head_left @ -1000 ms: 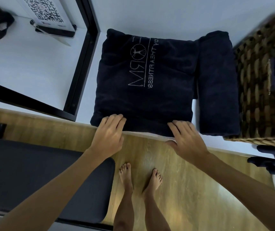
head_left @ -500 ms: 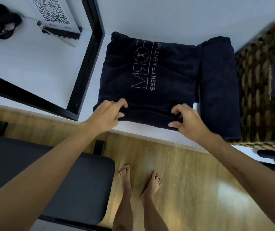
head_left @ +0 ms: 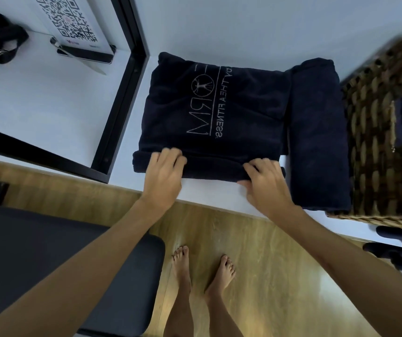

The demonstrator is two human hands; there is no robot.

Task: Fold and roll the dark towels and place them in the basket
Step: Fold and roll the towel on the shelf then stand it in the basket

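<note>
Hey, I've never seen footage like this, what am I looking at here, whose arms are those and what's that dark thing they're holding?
There is no machine. A person wears a camera on the head, looking down, so you see their own arms and bare feet. On the white counter lies a folded dark towel with a printed logo. The left hand and right hand both grip its near edge, which is curled into the start of a roll. Beside it lies a second dark towel, already rolled, next to a woven basket.

From my feed: logo towel lies on shelf, dead centre. Second towel touching it at 3 o'clock; basket beyond, same bearing. Mirror at 9.
</note>
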